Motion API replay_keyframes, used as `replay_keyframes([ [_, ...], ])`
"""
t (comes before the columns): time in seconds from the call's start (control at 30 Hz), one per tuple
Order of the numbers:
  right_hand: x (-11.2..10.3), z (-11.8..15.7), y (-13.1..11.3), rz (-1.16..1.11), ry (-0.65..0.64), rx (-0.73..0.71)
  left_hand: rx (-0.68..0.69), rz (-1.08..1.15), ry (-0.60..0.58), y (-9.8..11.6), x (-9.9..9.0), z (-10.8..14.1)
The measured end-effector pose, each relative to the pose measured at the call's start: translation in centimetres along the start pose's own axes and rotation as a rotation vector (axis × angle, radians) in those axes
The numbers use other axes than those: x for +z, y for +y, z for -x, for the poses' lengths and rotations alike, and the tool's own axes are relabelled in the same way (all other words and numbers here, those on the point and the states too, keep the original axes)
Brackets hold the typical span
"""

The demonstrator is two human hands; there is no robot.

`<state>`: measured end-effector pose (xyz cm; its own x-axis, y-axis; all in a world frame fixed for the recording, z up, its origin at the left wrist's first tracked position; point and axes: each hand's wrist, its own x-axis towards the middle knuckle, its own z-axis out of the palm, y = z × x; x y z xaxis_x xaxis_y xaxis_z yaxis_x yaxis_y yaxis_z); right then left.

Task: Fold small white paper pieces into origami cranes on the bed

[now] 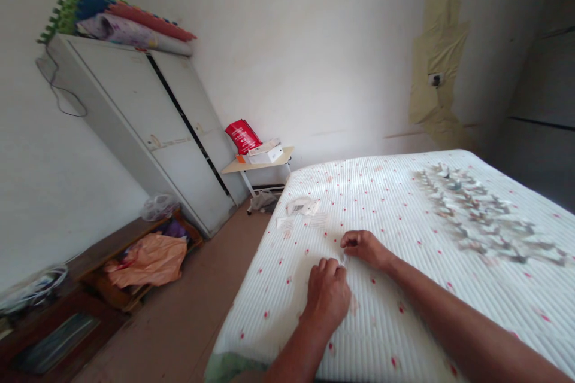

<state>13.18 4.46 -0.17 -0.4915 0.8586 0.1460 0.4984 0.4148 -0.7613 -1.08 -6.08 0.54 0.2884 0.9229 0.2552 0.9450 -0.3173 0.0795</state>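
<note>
A small pale scrap (344, 259), too small to make out clearly, sits on the white mattress (404, 335) right between the two hands. The left hand (329, 296) lies knuckles up, its fingers bunched and curving down onto the ribbed cover, with the fingertips (335, 266) just beside the scrap. The right hand (365, 249) reaches in from the side, curled loosely, with its fingers pressed together and pointing at the same spot. I cannot tell whether either hand is actually pinching the scrap.

The mattress cover is soft and quilted in narrow ridges, dotted with small red flowers. A few flat slips of paper (302, 207) lie near its edge, ahead of the hands. Farther across, a wide, blurred heap of small twisted grey-brown pieces (480, 216) spreads over the cover.

Beyond the bed stands a tall, scuffed grey metal cabinet (148, 131) with rolled foam mats (121, 15) on top. A small pale table (258, 165) holds a glossy red bag (243, 136) and a white box (266, 155). Orange plastic (148, 260) lies crumpled on a low wooden shelf (114, 245).
</note>
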Motion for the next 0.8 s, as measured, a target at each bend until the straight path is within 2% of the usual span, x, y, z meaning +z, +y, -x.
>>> replay_keyframes([
  [0.07, 0.2, 0.1, -0.2, -0.13, 0.0, -0.07, 0.002, -0.009, -0.005, 0.1, -0.1, 0.0],
  [0.2, -0.3, 0.4, -0.8, -0.074, 0.143, -0.133, -0.009, -0.001, -0.001, 0.1, -0.1, 0.0],
  [0.3, -0.4, 0.6, -1.3, 0.005, 0.06, -0.124, -0.012, 0.01, 0.01, 0.1, 0.1, 0.0],
  [0.4, 0.1, 0.6, -1.9, 0.147, -0.064, -0.055, -0.013, 0.009, 0.021, 0.0, 0.3, 0.0],
  [0.47, 0.5, 0.4, -2.0, 0.217, -0.097, -0.014, -0.023, 0.001, 0.022, 0.0, 0.4, 0.1],
  [0.73, 0.1, -0.4, -1.1, 0.257, -0.04, 0.011, -0.026, -0.003, -0.002, 0.0, 0.3, 0.1],
  [0.8, 0.1, -0.3, -1.0, 0.262, 0.019, 0.013, -0.023, 0.001, 0.002, 0.0, 0.3, 0.1],
])
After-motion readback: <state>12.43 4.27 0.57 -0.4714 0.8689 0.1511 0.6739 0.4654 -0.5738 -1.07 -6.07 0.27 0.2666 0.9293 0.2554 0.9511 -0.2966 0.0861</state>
